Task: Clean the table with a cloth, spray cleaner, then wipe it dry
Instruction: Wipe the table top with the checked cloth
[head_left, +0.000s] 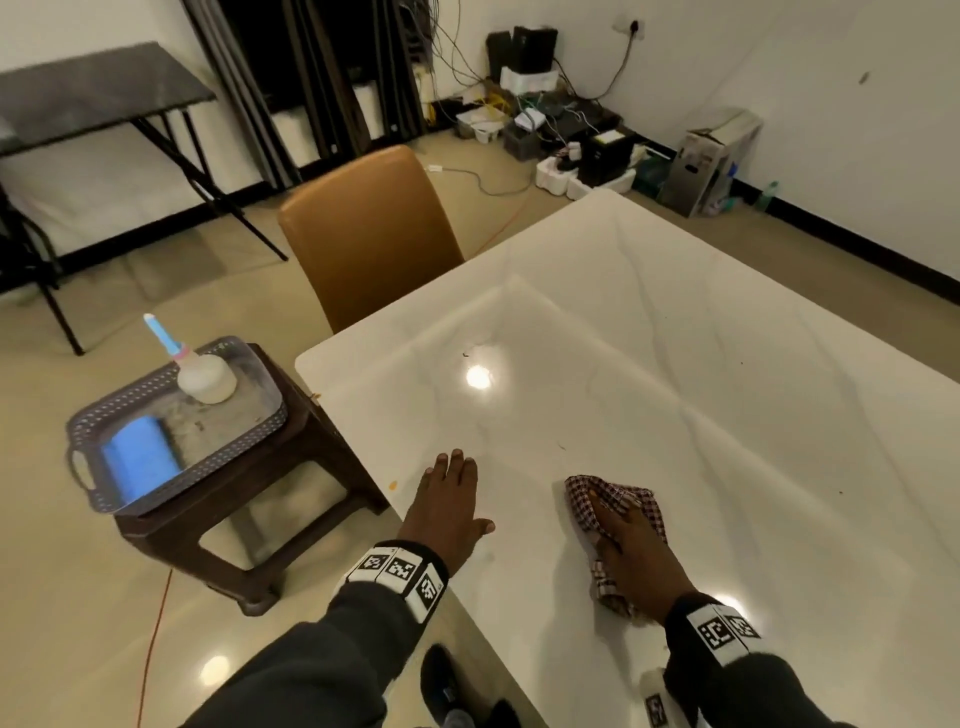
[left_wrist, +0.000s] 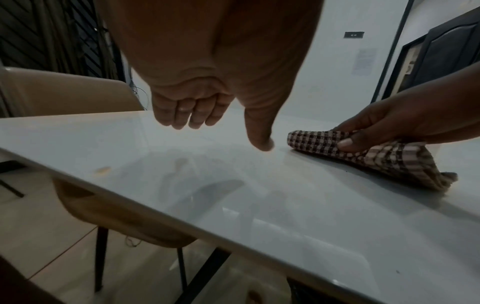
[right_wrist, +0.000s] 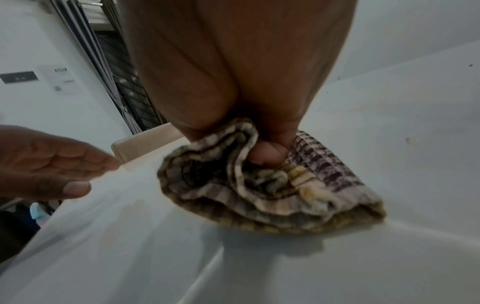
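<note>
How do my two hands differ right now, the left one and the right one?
The left hand is spread with straight fingers and holds nothing; the right hand grips the checked cloth. The left hand is nearer the table's edge; the right hand is further in. Both are low over the white tabletop.

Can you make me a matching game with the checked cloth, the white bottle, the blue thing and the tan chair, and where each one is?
Things:
1. checked brown-and-white cloth
2. white bottle with blue nozzle
3. blue rectangular pad
4. tan leather chair

Places:
A. near end of the grey perforated tray
B. at the white marble table, far side
C. gripped in the right hand
D. far end of the tray

Pairs: 1-C, 2-D, 3-A, 4-B
</note>
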